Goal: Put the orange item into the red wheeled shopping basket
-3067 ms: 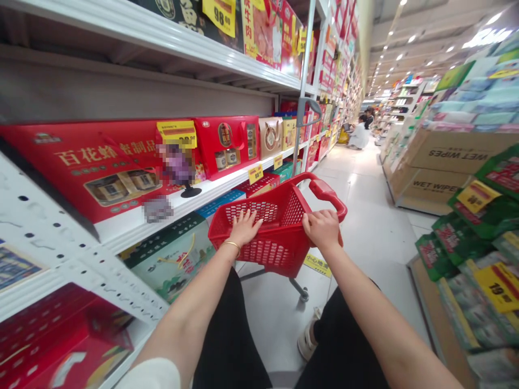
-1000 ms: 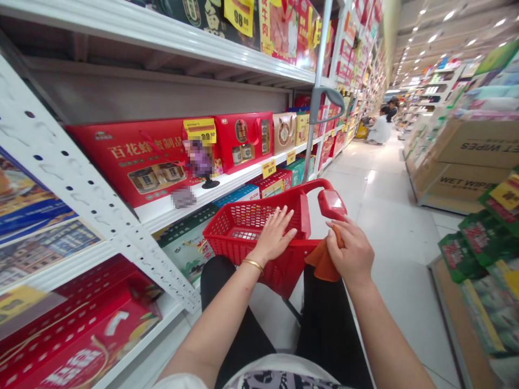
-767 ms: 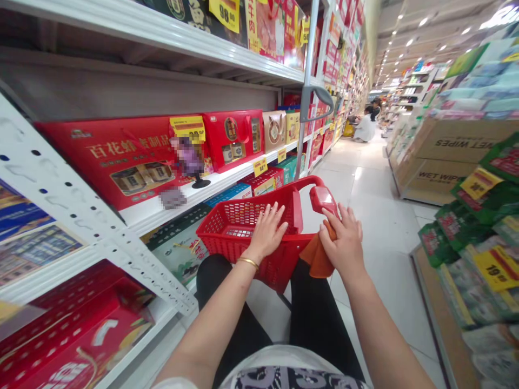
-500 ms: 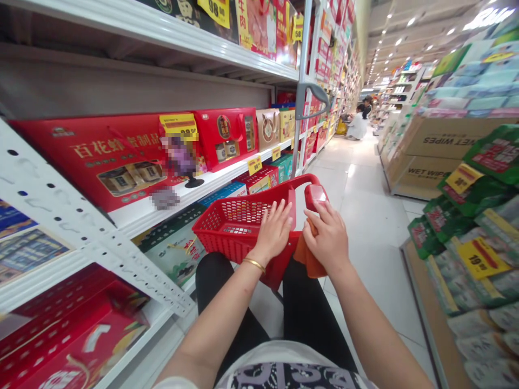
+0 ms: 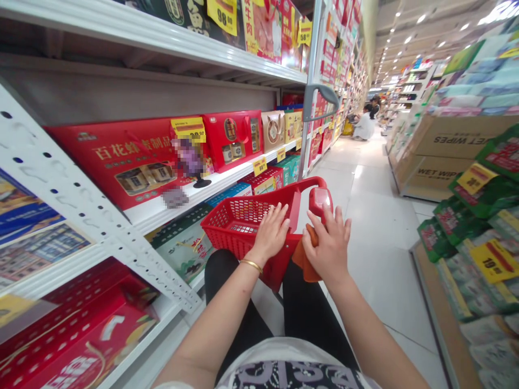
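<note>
A red plastic shopping basket [image 5: 235,240] with perforated sides sits at my knees, its red handle [image 5: 320,200] rising at the right. My left hand [image 5: 271,232] lies flat over the basket's near right edge, fingers stretched out and holding nothing. An orange cloth [image 5: 308,259] hangs at the basket's right side. Close by the cloth and just below the handle is my right hand [image 5: 329,240], its fingers spread. The palm side is hidden, so whether it touches the cloth I cannot tell.
On the left shelf stand red gift boxes [image 5: 97,143] and a purple figure [image 5: 191,159], partly pixelated, on a black stand. A grey handle [image 5: 326,100] projects from the shelf post. Wet wipes cartons [image 5: 433,151] and green packs [image 5: 444,232] line the right. People [image 5: 365,124] crouch down the aisle.
My right hand's fingers have lifted and spread away from the handle. The left hand stays on the basket. The whole view has shifted slightly, with the shelf goods now further right.
</note>
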A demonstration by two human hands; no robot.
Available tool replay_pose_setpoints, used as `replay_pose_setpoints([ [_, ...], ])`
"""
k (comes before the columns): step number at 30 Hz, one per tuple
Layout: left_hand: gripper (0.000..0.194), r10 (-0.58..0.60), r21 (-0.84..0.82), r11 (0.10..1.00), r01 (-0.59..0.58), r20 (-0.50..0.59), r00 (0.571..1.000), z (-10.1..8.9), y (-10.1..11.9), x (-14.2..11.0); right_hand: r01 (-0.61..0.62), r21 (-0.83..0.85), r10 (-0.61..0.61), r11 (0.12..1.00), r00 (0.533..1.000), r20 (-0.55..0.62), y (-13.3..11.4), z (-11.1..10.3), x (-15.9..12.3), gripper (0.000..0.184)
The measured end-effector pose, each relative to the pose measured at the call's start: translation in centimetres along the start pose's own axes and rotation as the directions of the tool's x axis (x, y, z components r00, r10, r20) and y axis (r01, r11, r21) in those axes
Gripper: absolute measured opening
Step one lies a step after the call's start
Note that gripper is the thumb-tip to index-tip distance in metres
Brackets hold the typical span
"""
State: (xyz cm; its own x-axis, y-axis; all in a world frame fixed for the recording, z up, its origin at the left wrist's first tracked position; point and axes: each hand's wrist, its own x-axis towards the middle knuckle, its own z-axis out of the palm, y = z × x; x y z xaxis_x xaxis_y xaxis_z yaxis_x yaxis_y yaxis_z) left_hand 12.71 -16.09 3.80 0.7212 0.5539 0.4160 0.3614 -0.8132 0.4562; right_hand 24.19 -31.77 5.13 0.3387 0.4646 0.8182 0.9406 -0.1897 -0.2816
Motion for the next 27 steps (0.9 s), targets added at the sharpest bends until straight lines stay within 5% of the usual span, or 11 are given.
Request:
replay_pose_setpoints([
  [5, 0.062, -0.051, -0.004, 0.999, 0.05, -0.018, 0.999, 0.8, 0.0, 0.9, 0.136, 0.0, -0.134, 0.991, 0.975, 0.175, 1.5, -0.5, 1.2, 0.038],
  [12, 0.063, -0.093, 0.018, 0.996, 0.092, 0.127, 0.988, 1.3, -0.3, 2.4, -0.146, 0.176, 0.13, 0.973, 0.987, 0.098, 7.4, 2.4, 3.3, 0.045],
  [19, 0.062, -0.081, 0.043, 0.996, 0.079, 0.037, 0.996, 2.0, -0.3, 2.3, -0.131, 0.238, 0.12, 0.962, 0.991, 0.062, 8.0, 3.6, 3.4, 0.043],
  [27, 0.06, -0.104, 0.06, 0.993, 0.101, 0.056, 0.993, 1.9, 0.2, 2.8, -0.131, 0.262, 0.127, 0.956, 0.991, 0.031, 8.4, 3.9, 3.9, 0.041],
])
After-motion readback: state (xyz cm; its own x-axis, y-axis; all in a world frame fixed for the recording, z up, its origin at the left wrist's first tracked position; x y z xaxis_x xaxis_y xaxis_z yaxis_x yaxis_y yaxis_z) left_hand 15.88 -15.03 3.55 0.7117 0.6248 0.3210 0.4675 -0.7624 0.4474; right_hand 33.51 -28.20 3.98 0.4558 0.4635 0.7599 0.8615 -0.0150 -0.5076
